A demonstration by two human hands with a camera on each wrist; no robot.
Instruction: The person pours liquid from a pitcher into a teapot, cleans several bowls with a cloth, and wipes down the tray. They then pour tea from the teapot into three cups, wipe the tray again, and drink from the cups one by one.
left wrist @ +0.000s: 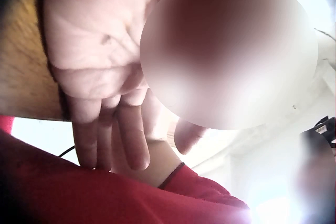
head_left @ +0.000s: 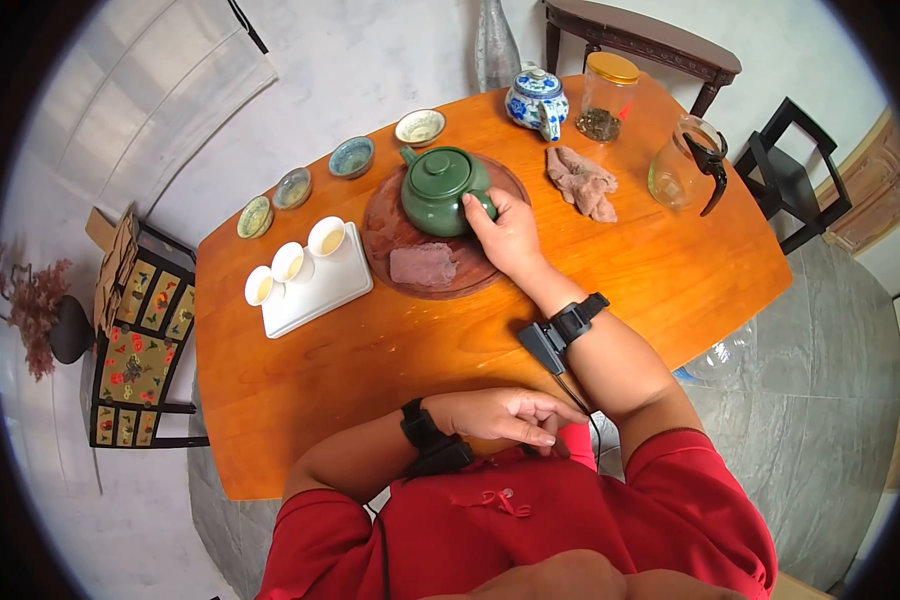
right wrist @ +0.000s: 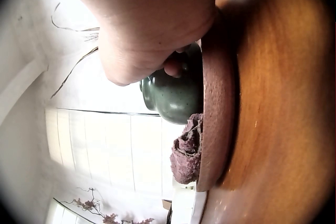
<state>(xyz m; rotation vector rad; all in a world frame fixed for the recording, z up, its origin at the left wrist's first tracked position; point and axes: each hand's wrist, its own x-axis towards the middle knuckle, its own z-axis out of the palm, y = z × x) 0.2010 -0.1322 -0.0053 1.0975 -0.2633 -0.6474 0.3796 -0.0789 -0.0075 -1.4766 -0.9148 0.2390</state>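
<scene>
A green lidded teapot (head_left: pixel 435 197) sits on a round reddish-brown tea tray (head_left: pixel 382 232). My right hand (head_left: pixel 508 238) grips the teapot's handle on its right side, with the thumb on top. The handle itself is mostly hidden by that hand. From the right wrist, curled fingers (right wrist: pixel 174 68) show close against the pot (right wrist: pixel 176 95). On the tray's near part lies a folded mauve cloth (head_left: pixel 420 265). My left hand (head_left: pixel 500 414) hangs loosely in front of the red shirt at the table's near edge, holding nothing; the left wrist view shows its relaxed fingers (left wrist: pixel 135 140).
Left of the tray, three white cups (head_left: pixel 292 262) of pale liquid stand on a white stand (head_left: pixel 320 305). Several small bowls (head_left: pixel 351 158) line the far-left edge. Behind on the right are a blue-and-white teapot (head_left: pixel 537 98), a tea jar (head_left: pixel 606 95), a crumpled cloth (head_left: pixel 580 182) and a glass pitcher (head_left: pixel 675 172).
</scene>
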